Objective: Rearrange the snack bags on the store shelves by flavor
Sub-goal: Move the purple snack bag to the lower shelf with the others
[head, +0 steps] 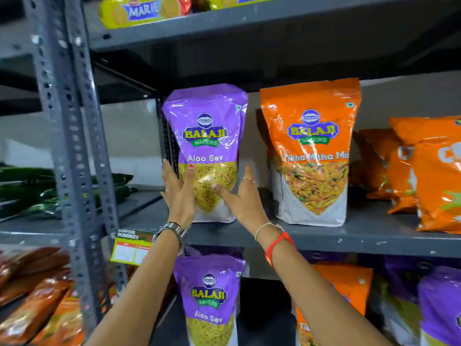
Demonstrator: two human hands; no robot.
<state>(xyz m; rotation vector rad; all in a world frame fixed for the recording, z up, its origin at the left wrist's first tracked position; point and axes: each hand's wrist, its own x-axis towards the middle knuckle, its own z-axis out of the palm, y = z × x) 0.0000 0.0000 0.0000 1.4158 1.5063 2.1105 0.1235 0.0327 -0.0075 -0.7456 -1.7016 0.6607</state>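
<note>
A purple Aloo Sev bag (207, 136) stands upright at the left end of the middle shelf (324, 236). My left hand (178, 193) lies flat against its lower left side, thumb on the front. My right hand (240, 196) touches its lower right side with fingers spread. Neither hand is closed around it. An orange Tikha Mitha Mix bag (311, 151) stands upright just to the right, apart from the purple one. On the shelf below stand another purple Aloo Sev bag (209, 300) and an orange bag (344, 290), partly hidden by my right forearm.
Orange chip bags (424, 171) crowd the right end of the middle shelf. Purple bags (434, 303) sit at lower right. A grey slotted upright (72, 146) stands at left, with green packs (30, 191) and reddish-orange packs (37, 295) beyond. Marie biscuit packs (142, 11) lie on the top shelf.
</note>
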